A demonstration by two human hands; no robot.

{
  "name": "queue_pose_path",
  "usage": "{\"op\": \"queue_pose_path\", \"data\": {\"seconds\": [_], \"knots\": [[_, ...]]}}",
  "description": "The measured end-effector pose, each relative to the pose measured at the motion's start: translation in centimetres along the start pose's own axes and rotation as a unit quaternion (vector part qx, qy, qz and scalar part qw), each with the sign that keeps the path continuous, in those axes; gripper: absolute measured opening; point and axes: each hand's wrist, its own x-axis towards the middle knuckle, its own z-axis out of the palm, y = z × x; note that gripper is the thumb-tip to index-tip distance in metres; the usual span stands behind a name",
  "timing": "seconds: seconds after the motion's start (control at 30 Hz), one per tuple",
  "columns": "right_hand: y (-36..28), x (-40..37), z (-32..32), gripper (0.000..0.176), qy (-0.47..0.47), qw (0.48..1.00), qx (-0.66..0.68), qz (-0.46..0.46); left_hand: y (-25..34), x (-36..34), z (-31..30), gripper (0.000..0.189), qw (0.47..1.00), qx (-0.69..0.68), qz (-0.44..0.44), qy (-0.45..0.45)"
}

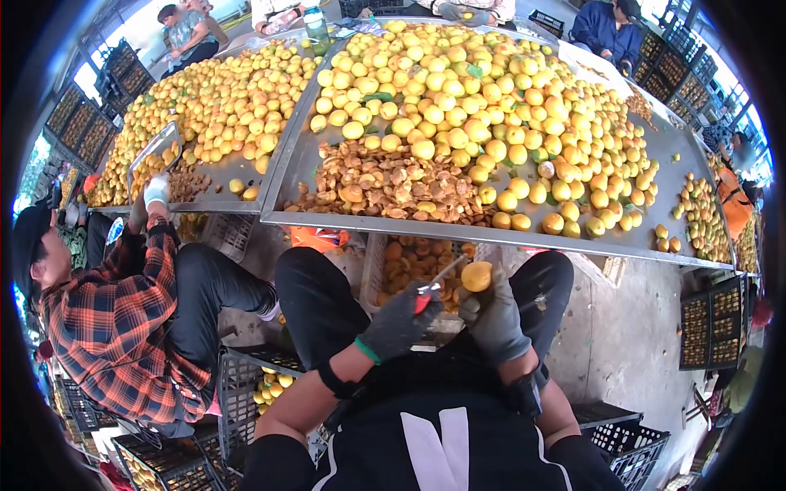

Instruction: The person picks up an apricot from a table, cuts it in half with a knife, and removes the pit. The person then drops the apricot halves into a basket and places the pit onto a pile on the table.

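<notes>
Both my hands wear grey gloves and are held over my lap. My left hand (395, 326) is closed around a small red-handled knife (422, 303), its thin metal blade angled up to the right. In my right hand (498, 326) a whole yellow apricot (476, 277) is held up at the fingertips, close to the blade's tip. Below and behind the hands, a crate (370, 274) between my knees contains orange apricot halves (409, 260).
A metal table (393, 222) ahead bears a heap of whole apricots (458, 90) and a brown pile of opened pieces (393, 184). A person in a plaid shirt (110, 315) sits close at left. Black crates (626, 446) stand at lower right; others work across the table.
</notes>
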Motion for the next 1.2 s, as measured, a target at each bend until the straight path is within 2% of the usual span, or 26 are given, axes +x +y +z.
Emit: {"op": "queue_pose_path", "data": {"seconds": [0.07, 0.13, 0.17, 0.2, 0.23, 0.27, 0.3, 0.33, 0.37, 0.43, 0.5, 0.53, 0.6, 0.63, 0.7, 0.73, 0.8, 0.83, 0.93, 0.97, 1.0, 1.03, 1.07, 1.1, 1.17, 1.2], "knots": [[-0.4, -0.1, -0.8, 0.05, 0.03, 0.999, -0.017, 0.027, 0.9, 0.4, -1.8, 0.033, 0.997, -0.075, -0.004, 0.026], [-0.4, -0.8, -0.7, 0.034, -0.005, 0.993, 0.044, 0.11, 2.1, 0.9, -3.0, 0.04, 0.996, -0.075, 0.026, 0.031], [0.3, -1.0, -1.0, 0.034, -0.007, 0.993, 0.044, 0.112, 3.2, 1.3, -3.4, 0.045, 0.999, -0.039, 0.035, 0.014], [1.4, -1.5, -1.4, 0.031, -0.058, 0.97, -0.22, -0.086, 3.8, 1.5, -3.5, 0.051, 0.999, -0.004, 0.044, -0.004], [2.1, -1.7, -1.6, 0.035, -0.101, 0.838, -0.46, -0.275, 3.2, 1.8, -2.9, 0.063, 0.997, 0.006, 0.082, 0.01], [1.8, -2.0, -0.5, 0.035, -0.1, 0.839, -0.459, -0.276, 3.2, 1.9, -2.9, 0.063, 0.997, 0.006, 0.083, 0.009], [0.9, -2.4, 0.8, 0.037, -0.105, 0.928, -0.326, -0.147, 3.3, 2.0, -2.9, 0.067, 0.994, 0.012, 0.106, -0.011], [0.4, -2.8, 1.6, 0.039, -0.104, 0.978, -0.179, -0.012, 3.5, 2.0, -2.9, 0.071, 0.991, 0.018, 0.129, -0.032], [1.3, -2.4, -0.1, 0.045, -0.113, 0.882, -0.43, -0.158, 3.7, 2.1, -2.9, 0.071, 0.991, 0.017, 0.129, -0.034], [1.1, -2.8, 0.1, 0.044, -0.132, 0.877, -0.434, -0.156, 4.1, 2.0, -2.8, 0.069, 0.974, 0.104, 0.195, -0.058], [1.2, -2.5, 0.1, 0.036, -0.139, 0.842, -0.483, -0.197, 3.1, 1.8, -2.1, 0.071, 0.971, 0.115, 0.207, -0.044], [1.4, -2.0, -0.2, 0.036, -0.139, 0.842, -0.483, -0.197, 2.7, 1.8, -1.7, 0.074, 0.967, 0.125, 0.22, -0.03], [1.6, -1.2, -0.6, 0.036, -0.019, 0.656, -0.636, -0.407, 2.0, 1.8, -0.9, 0.073, 0.966, 0.114, 0.231, -0.014], [1.3, -1.2, 0.1, 0.036, -0.018, 0.656, -0.635, -0.407, 2.0, 1.9, -0.7, 0.072, 0.965, 0.104, 0.243, 0.003], [0.7, -1.7, 1.9, 0.044, 0.05, 0.81, -0.516, -0.274, 2.2, 2.2, -0.8, 0.071, 0.961, 0.084, 0.263, 0.023], [0.7, -1.5, 1.7, 0.044, 0.056, 0.809, -0.517, -0.276, 2.4, 2.3, -0.9, 0.07, 0.956, 0.064, 0.283, 0.043], [0.6, -1.3, 1.1, 0.054, -0.022, 0.712, -0.623, -0.322, 3.8, 2.1, -2.3, 0.068, 0.962, 0.092, 0.258, -0.001], [0.3, -1.5, 1.4, 0.054, -0.047, 0.709, -0.61, -0.35, 4.4, 2.0, -2.8, 0.065, 0.965, 0.125, 0.225, -0.038], [1.1, -1.3, 1.1, 0.052, -0.006, 0.713, -0.607, -0.352, 4.7, 1.7, -2.9, 0.056, 0.967, 0.095, 0.234, -0.021], [1.4, -1.1, 1.2, 0.042, -0.008, 0.707, -0.599, -0.376, 4.2, 1.7, -2.3, 0.056, 0.967, 0.095, 0.235, -0.023], [1.5, -1.1, 1.5, 0.042, -0.006, 0.707, -0.599, -0.376, 3.4, 1.7, -1.2, 0.054, 0.968, 0.028, 0.247, 0.023], [1.1, -1.3, 2.5, 0.033, 0.029, 0.686, -0.602, -0.407, 3.1, 1.9, -0.5, 0.052, 0.963, -0.037, 0.258, 0.07], [0.7, -1.5, 3.6, 0.025, 0.062, 0.663, -0.605, -0.437, 3.5, 2.1, -0.4, 0.052, 0.963, -0.037, 0.259, 0.071], [0.4, -1.7, 4.9, 0.014, 0.066, 0.688, -0.562, -0.454, 4.1, 2.0, -0.4, 0.048, 0.963, -0.056, 0.248, 0.088], [0.2, -1.4, 5.3, 0.012, 0.075, 0.695, -0.545, -0.463, 5.3, 1.8, -0.3, 0.045, 0.963, -0.073, 0.235, 0.108], [0.2, -1.2, 5.5, 0.01, 0.088, 0.7, -0.528, -0.473, 6.0, 1.6, -0.4, 0.042, 0.974, -0.174, 0.12, 0.075]]}}
